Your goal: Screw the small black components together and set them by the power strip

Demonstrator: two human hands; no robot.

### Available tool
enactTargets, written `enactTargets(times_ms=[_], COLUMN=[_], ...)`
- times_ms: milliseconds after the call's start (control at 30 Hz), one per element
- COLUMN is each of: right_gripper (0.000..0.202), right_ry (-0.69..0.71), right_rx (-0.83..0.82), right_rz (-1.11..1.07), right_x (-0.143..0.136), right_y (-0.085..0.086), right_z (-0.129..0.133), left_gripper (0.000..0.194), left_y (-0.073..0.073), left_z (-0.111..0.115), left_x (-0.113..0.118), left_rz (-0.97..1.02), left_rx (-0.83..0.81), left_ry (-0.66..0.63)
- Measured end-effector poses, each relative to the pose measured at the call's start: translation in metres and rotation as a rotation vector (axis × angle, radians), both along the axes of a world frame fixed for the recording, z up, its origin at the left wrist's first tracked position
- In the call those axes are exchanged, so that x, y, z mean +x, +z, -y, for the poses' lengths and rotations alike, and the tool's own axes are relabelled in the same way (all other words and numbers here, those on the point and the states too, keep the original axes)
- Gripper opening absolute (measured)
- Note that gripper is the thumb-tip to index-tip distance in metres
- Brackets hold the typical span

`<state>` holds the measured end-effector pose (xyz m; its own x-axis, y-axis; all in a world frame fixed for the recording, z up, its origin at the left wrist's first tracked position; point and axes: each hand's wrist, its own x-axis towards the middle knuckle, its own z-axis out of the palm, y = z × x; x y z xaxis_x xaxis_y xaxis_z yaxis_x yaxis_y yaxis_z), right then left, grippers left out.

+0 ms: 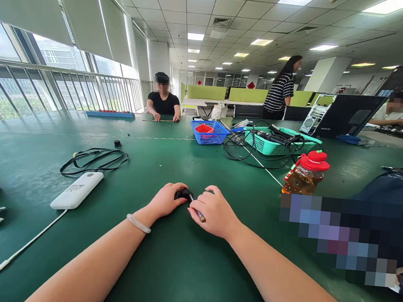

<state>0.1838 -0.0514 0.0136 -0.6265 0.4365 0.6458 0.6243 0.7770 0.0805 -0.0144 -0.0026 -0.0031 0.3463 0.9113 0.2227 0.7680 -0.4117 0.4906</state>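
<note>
Just above the green table top, my left hand (167, 202) wears a pale bracelet (139, 224) and grips a small black part (183, 194) between thumb and fingers. What kind of part it is does not show. My right hand (216, 212) is closed around a slim pen-like tool (200, 215) with a brownish-gold rear end. The tool's front end points at the black part and seems to meet it; the exact contact is too small to make out.
Left of my hands lie a white power bank (77, 190) with its cable and a black looped cord (95, 160). Ahead are a blue basket (210, 137) and a green basket (273, 148) of cables. A red-lidded bottle (303, 180) stands right. A person (163, 102) sits opposite.
</note>
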Motion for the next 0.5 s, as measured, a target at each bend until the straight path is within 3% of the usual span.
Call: enactTargets(times_ms=[167, 500], right_gripper=[0.024, 0.023], right_ry=[0.067, 0.055], right_rx=[0.039, -0.002], right_rz=[0.010, -0.028], right_x=[-0.0037, -0.0044], right_y=[0.0013, -0.0021], right_z=[0.0042, 0.0016], left_gripper=[0.033, 0.035], left_y=[0.0013, 0.0003], left_z=[0.0015, 0.0019], left_x=[0.0002, 0.0002], left_rz=[-0.005, -0.010], left_rx=[0.000, 0.012], left_ry=[0.002, 0.010])
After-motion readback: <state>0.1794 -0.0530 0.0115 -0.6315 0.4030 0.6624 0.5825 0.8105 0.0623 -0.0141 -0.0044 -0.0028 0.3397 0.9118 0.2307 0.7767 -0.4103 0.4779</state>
